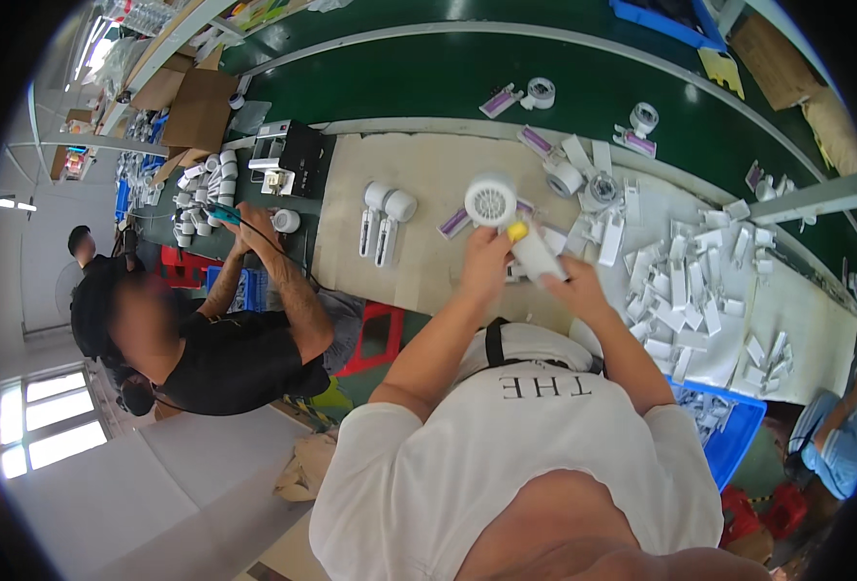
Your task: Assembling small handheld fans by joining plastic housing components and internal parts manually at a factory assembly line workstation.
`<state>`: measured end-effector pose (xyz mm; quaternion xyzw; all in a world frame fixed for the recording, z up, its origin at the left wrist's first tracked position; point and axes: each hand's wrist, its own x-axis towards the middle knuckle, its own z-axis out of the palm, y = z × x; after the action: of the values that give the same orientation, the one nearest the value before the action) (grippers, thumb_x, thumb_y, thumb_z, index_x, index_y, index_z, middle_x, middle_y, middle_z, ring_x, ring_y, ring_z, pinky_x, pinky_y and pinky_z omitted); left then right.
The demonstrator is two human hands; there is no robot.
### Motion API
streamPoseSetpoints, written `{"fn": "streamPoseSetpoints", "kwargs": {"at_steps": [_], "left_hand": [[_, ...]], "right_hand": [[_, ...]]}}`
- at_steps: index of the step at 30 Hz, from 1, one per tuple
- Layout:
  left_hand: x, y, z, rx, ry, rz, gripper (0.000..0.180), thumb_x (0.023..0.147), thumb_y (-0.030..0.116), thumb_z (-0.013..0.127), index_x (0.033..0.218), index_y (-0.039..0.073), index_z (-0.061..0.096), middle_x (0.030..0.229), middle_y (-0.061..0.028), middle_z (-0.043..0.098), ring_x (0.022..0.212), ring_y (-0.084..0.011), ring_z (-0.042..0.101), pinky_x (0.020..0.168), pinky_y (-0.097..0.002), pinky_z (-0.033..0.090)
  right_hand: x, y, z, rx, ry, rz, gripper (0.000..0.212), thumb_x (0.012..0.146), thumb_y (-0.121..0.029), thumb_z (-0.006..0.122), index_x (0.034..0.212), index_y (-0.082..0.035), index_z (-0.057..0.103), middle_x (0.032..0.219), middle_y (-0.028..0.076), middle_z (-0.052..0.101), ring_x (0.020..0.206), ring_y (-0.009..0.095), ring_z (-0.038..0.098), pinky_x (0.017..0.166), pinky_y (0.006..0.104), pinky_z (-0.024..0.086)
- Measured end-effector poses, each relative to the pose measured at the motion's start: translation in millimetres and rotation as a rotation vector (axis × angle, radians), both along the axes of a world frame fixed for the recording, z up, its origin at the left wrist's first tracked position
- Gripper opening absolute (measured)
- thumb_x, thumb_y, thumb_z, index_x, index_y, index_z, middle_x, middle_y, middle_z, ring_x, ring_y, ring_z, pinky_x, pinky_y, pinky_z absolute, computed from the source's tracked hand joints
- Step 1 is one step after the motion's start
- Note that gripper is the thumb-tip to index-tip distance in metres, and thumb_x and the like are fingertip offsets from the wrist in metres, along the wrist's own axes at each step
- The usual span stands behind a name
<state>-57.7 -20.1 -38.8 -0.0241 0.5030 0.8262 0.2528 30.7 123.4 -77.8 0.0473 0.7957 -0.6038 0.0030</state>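
Observation:
Over the bench I hold a white handheld fan [491, 200] with a round slotted grille. My left hand [486, 263] is closed on it just below the head. A small yellow part [516, 231] shows at the neck; I cannot tell whether it belongs to the fan. My right hand [580, 288] is closed round the lower end of the white handle [539, 256]. Behind the fan lies a purple-and-white strip [454, 222], partly covered. Two white fan bodies with exposed handles [378, 221] lie on the bench to the left.
Loose white housings [675, 290] are heaped at right, above a blue bin [738, 441]. More fan heads and purple strips [639, 142] lie at the back. A black machine [298, 160] stands at left, where a co-worker [244, 334] holds a teal tool [223, 214].

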Motion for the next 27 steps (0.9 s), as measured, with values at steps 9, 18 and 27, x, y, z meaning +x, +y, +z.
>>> {"fn": "streamPoseSetpoints", "kwargs": {"at_steps": [9,18,27], "left_hand": [[-88,-166,-115,-1.609,0.55,-0.178,0.03,0.07,0.019,0.061,0.094,0.005,0.05,0.072,-0.0203,0.059,0.072,-0.0372,0.058,0.064,-0.0462,0.045],[-164,-209,-132,-1.856,0.478,-0.235,0.024,0.071,0.018,0.057,0.09,0.004,0.049,0.078,-0.0193,0.06,0.074,-0.0366,0.059,0.065,-0.0459,0.046],[-164,-117,-72,-0.606,0.321,-0.111,0.027,0.083,0.012,0.046,0.103,-0.002,0.058,0.099,-0.0077,0.062,0.095,-0.0177,0.054,0.082,-0.0252,0.038]], "right_hand": [[-177,60,-33,0.58,0.288,-0.145,0.037,0.074,-0.014,0.06,0.109,-0.009,0.053,0.11,0.013,0.052,0.105,0.03,0.046,0.09,0.0365,0.038],[-345,107,-64,0.944,-0.142,0.163,0.059,0.073,0.001,0.053,0.124,-0.025,0.039,0.131,0.007,0.032,0.111,0.029,0.044,0.088,0.0381,0.042],[-240,79,47,1.06,0.553,0.354,0.04,0.073,-0.005,0.055,0.107,-0.026,0.057,0.117,0.006,0.047,0.11,0.026,0.047,0.086,0.0327,0.043]]}}
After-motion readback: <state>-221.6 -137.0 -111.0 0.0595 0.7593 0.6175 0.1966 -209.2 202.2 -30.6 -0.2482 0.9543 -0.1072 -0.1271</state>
